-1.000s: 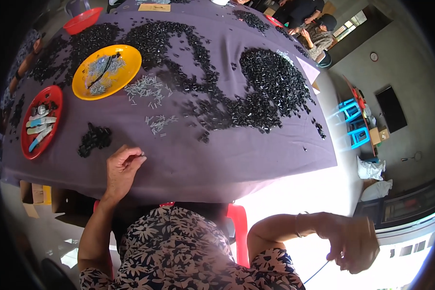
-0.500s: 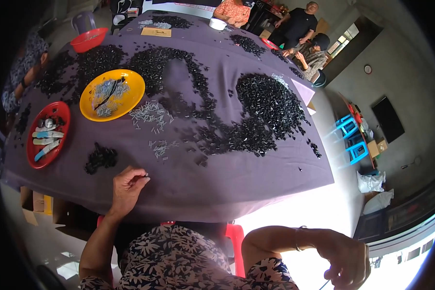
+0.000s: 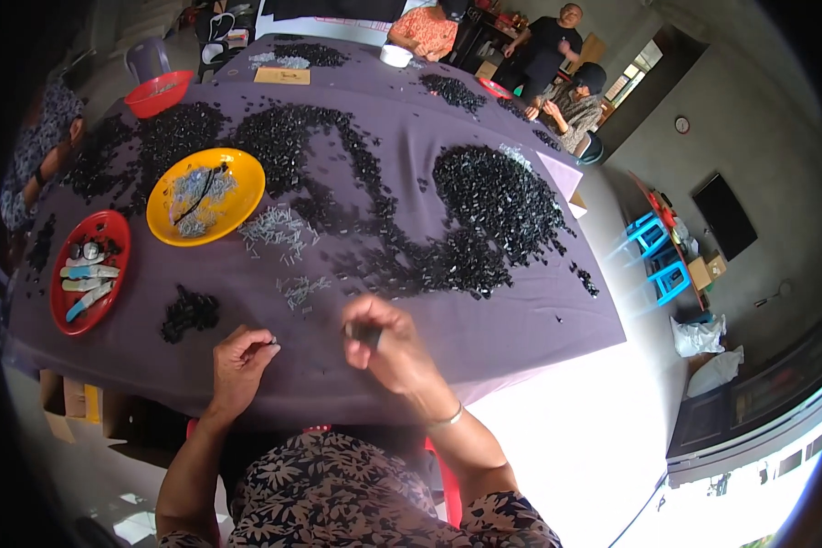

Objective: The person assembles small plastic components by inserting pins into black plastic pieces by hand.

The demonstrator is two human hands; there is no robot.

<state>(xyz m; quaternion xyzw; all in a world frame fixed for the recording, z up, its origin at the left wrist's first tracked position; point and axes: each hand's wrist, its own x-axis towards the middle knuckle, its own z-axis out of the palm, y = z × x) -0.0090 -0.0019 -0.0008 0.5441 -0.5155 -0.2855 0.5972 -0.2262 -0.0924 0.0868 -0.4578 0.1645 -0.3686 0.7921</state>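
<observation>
My left hand (image 3: 237, 370) is over the near edge of the purple-covered table (image 3: 484, 365), thumb and fingertips pinched on a tiny pale piece too small to name. To its right is my right hand (image 3: 395, 352), raised over the cloth with fingers curled; a dark patch shows between them, but motion blur hides what it is. Just beyond my left hand lies a small heap of black pieces (image 3: 190, 313). Small grey pins (image 3: 303, 292) lie scattered on the cloth beyond both hands. A larger spread of grey pins (image 3: 279, 231) sits farther off.
A yellow plate (image 3: 160, 219) holds grey pins and a dark strip. The red tray (image 3: 57, 306) at left holds pale-handled tools. Big heaps of black pieces (image 3: 498, 215) cover much of the table. People (image 3: 571, 114) sit and stand around it. Blue stools (image 3: 671, 281) stand at right.
My right hand has swung from far out at the lower right to over the table, beside my left hand. My left hand stays pinched in nearly the same place. The view has shifted slightly.
</observation>
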